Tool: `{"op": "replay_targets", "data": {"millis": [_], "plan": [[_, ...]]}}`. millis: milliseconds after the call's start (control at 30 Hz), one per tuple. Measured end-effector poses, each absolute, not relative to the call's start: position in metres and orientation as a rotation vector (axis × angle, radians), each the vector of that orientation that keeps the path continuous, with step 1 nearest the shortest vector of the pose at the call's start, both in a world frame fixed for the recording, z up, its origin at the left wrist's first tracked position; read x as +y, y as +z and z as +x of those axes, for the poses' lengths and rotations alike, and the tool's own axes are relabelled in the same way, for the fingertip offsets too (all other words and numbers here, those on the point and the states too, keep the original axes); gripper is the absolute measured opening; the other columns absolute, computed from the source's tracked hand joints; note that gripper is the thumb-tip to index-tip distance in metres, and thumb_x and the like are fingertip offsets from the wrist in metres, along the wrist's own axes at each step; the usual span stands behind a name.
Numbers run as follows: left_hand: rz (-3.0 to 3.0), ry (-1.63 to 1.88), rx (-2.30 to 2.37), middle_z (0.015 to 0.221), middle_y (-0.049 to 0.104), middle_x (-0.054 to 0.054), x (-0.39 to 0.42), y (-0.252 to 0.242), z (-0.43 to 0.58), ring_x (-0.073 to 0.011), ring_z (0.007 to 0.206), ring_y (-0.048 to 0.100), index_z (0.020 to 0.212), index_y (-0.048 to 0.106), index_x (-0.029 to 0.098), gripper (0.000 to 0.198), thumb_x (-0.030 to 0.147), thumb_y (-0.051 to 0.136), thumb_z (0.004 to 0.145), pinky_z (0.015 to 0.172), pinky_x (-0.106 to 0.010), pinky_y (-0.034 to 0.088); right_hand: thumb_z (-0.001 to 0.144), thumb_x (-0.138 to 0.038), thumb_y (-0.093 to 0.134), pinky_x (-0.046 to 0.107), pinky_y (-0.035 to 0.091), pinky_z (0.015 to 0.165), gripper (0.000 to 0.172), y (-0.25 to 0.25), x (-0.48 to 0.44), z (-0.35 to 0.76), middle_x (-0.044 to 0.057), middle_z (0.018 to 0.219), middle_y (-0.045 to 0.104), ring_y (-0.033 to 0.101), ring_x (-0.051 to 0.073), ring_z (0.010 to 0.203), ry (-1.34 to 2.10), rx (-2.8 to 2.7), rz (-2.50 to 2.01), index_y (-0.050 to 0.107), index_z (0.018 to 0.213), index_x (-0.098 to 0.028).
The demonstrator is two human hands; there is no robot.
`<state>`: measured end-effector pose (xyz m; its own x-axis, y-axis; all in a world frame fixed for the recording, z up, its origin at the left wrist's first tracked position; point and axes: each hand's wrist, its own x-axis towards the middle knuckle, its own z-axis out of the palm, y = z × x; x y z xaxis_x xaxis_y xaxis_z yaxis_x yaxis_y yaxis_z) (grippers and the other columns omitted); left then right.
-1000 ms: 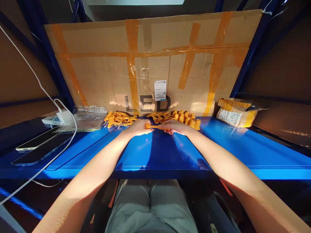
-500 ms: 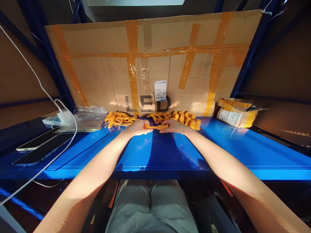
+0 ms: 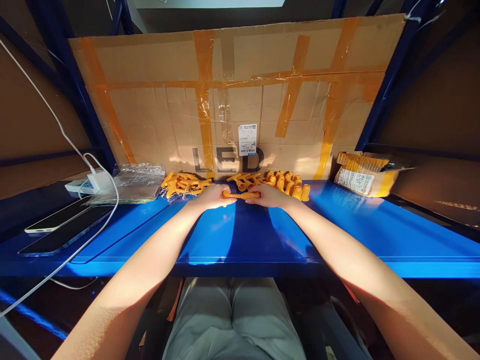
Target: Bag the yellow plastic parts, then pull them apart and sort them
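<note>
Between my two hands lies an orange plastic rod-like piece (image 3: 240, 195), held level just above the blue shelf. My left hand (image 3: 216, 197) is closed on its left end, and my right hand (image 3: 267, 195) grips the right end. The fingers cover both ends, so its exact kind is unclear. Left of my left hand is a heap of orange plastic parts (image 3: 183, 184), some with a screw-like thread. Behind my hands lie several orange pieces with round openings (image 3: 243, 181). Orange cup-shaped parts (image 3: 297, 192) stand in rows beyond my right hand.
On the blue shelf (image 3: 247, 240), two phones (image 3: 67, 227) and a white cable (image 3: 114, 200) lie at left, near clear plastic bags (image 3: 138, 182) and a white charger (image 3: 99, 181). A taped cardboard sheet (image 3: 161, 120) closes the back. A small torn carton (image 3: 365, 176) stands at right.
Fingers of my right hand have shifted slightly around the right end of the orange piece. Both hands keep their place and their hold; the other things are unmoved.
</note>
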<state>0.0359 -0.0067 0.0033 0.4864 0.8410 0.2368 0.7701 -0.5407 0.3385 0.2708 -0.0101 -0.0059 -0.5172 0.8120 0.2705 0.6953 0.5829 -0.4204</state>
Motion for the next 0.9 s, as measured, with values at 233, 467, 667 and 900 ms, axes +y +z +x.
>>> {"op": "replay_targets", "data": {"millis": [233,467,667,900], "plan": [[2.522,0.569,1.419,0.061,0.069,0.000,-0.0087,0.0053,0.0369,-0.0189,0.060,0.064,0.084,0.064,0.021,0.039,0.059,0.063,0.074,0.055,-0.027,0.040,0.080,-0.054,0.063,0.027,0.028,0.057,0.036,-0.0049,-0.0090,0.2717,-0.002,0.068,0.053,0.047,0.012,0.061,0.419,-2.376,-1.236,0.067,0.081,-0.018],[2.558,0.582,1.488,0.059,0.067,0.002,-0.0126,0.0090,0.0384,-0.0177,0.057,0.062,0.084,0.065,0.023,0.037,0.057,0.067,0.071,0.055,-0.026,0.037,0.073,-0.064,0.066,0.027,0.031,0.054,0.049,-0.0018,-0.0105,0.2715,-0.002,0.065,0.057,0.049,0.011,0.056,0.666,-2.325,-1.219,0.069,0.081,-0.017],[2.592,0.569,1.507,0.061,0.067,0.002,-0.0149,0.0104,0.0409,-0.0194,0.061,0.063,0.090,0.067,0.023,0.040,0.059,0.066,0.072,0.057,-0.027,0.038,0.067,-0.066,0.071,0.026,0.031,0.051,0.052,-0.0007,-0.0116,0.2736,0.000,0.061,0.060,0.046,0.009,0.050,0.881,-2.230,-1.195,0.067,0.075,-0.015],[2.637,0.580,1.522,0.066,0.069,0.001,-0.0160,0.0108,0.0426,-0.0194,0.064,0.064,0.087,0.067,0.022,0.038,0.058,0.065,0.073,0.056,-0.027,0.037,0.068,-0.065,0.072,0.025,0.026,0.047,0.052,-0.0043,-0.0077,0.2749,-0.001,0.056,0.055,0.042,0.007,0.049,1.151,-2.086,-1.090,0.069,0.072,-0.013]]}}
